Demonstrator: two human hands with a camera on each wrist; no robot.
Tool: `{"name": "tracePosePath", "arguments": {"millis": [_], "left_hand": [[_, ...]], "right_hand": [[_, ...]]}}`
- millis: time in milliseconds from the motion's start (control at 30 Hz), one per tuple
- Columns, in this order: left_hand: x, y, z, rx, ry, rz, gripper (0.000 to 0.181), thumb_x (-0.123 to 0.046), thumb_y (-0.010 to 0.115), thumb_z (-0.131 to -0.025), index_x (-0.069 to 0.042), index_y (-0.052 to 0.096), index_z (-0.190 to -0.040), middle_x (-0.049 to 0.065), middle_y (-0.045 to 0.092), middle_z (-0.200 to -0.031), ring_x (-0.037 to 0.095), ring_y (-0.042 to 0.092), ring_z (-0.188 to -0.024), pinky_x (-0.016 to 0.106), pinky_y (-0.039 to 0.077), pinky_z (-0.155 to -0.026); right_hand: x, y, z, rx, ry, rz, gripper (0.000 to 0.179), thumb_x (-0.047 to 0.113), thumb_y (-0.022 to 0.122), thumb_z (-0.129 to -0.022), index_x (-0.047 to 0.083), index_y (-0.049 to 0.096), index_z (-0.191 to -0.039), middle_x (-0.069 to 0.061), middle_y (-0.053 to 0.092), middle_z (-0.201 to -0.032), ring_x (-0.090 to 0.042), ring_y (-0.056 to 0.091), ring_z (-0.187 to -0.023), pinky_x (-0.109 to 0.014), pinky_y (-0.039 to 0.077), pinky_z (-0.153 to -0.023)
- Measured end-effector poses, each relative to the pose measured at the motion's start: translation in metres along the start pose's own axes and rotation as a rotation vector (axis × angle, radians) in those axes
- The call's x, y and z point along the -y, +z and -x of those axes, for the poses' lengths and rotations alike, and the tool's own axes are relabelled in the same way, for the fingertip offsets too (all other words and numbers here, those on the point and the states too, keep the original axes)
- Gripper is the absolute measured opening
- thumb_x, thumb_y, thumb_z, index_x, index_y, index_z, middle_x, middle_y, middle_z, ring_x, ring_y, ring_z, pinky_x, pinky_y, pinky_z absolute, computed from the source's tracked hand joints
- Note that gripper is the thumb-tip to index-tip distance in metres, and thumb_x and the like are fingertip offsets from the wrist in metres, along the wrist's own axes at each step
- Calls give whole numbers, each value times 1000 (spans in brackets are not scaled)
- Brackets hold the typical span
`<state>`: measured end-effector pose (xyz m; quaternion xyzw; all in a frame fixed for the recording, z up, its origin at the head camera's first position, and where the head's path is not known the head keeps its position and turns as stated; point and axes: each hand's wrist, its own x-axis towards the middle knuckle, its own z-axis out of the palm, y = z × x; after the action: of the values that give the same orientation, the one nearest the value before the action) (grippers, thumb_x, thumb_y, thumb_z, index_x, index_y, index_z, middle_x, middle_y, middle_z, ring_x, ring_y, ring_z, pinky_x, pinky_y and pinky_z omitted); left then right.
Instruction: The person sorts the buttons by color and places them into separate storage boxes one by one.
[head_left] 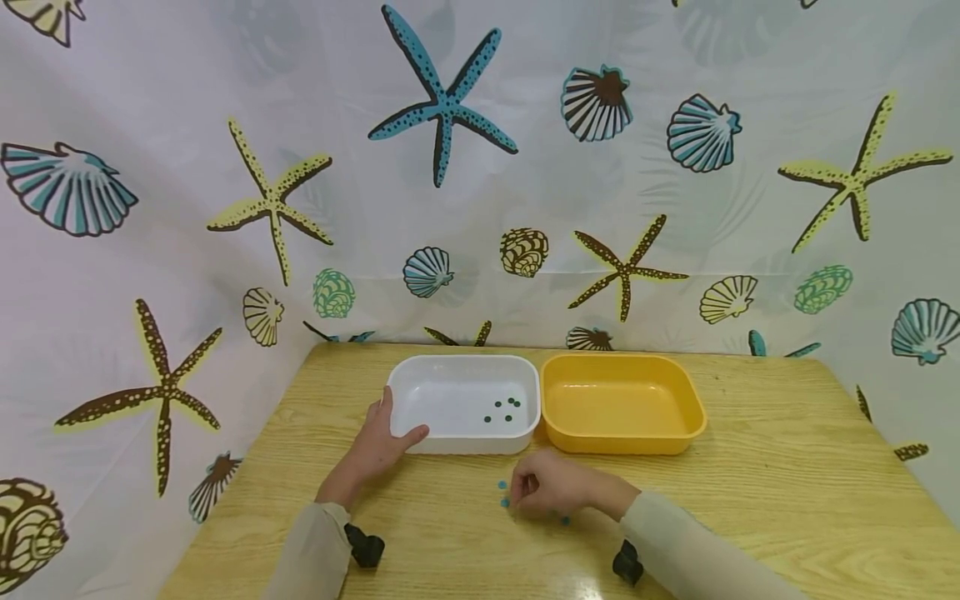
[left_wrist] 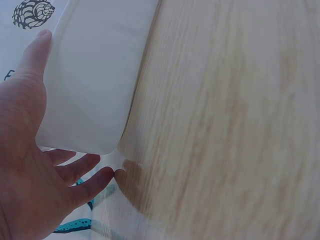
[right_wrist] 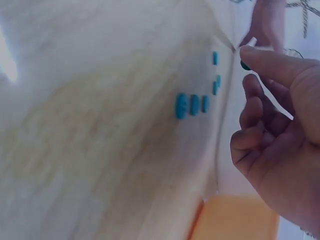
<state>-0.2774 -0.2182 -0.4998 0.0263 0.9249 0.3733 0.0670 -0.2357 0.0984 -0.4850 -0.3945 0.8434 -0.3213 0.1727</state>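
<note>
My left hand (head_left: pixel 377 443) rests against the front left corner of a white plastic tub (head_left: pixel 465 445), thumb along the front and the other fingers spread at the short end. Several small dark green discs (head_left: pixel 508 418) lie inside the tub toward its right. My right hand (head_left: pixel 551 483) is low over the table in front of the tub. In the right wrist view, its thumb and forefinger pinch a small dark green disc (right_wrist: pixel 245 65), mostly covered by the fingertips. Several blue discs (right_wrist: pixel 194 104) lie on the table beside that hand, and it partly hides them in the head view.
A yellow-orange plastic tub (head_left: pixel 622 445) stands right beside the white one, at its right. Both are near the back edge of the wood-grain table (head_left: pixel 780 433). A curtain (head_left: pixel 517 192) printed with starfish and shells hangs behind and along the sides.
</note>
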Motion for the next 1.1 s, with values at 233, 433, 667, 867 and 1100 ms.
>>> {"name": "tracePosePath", "arguments": {"millis": [233,433,667,867,1100], "left_hand": [[1,1,-1,-11,21,-4,119,-69,57,-79,-4,-13,-149,27,5,-151,45,21,-135,57,22,-106],[1,1,0,-6,10,-4,112,-61,59,-84,-4,-13,-149,27,4,-151,45,21,-135,58,22,-106],[0,0,0,-4,6,-2,109,-57,59,-86,-5,-14,-149,26,4,-152,45,20,-136,57,21,-106],[-1,-1,2,-6,13,0,110,-56,59,-86,-3,-13,-149,27,4,-151,45,19,-136,57,20,-106],[-1,-1,2,-7,18,10,109,-54,60,-87,-2,-13,-149,28,4,-151,46,19,-135,58,21,-106]], "right_hand": [[2,-16,6,-77,9,-9,12,13,71,-86,20,64,-78,14,58,-73,-2,52,-66,-21,46,-62],[0,-27,9,-117,15,-72,10,12,69,-87,18,65,-81,11,61,-76,-5,57,-69,-23,50,-65],[1,-37,7,-156,46,-136,4,9,67,-88,11,64,-86,-4,67,-77,-9,57,-65,-24,50,-56],[4,-44,2,-172,83,-189,4,8,67,-88,7,63,-89,-12,66,-81,-15,58,-69,-25,49,-57],[6,-51,-7,-195,96,-241,8,8,63,-91,2,64,-95,-12,64,-84,-21,58,-72,-25,48,-60]]}}
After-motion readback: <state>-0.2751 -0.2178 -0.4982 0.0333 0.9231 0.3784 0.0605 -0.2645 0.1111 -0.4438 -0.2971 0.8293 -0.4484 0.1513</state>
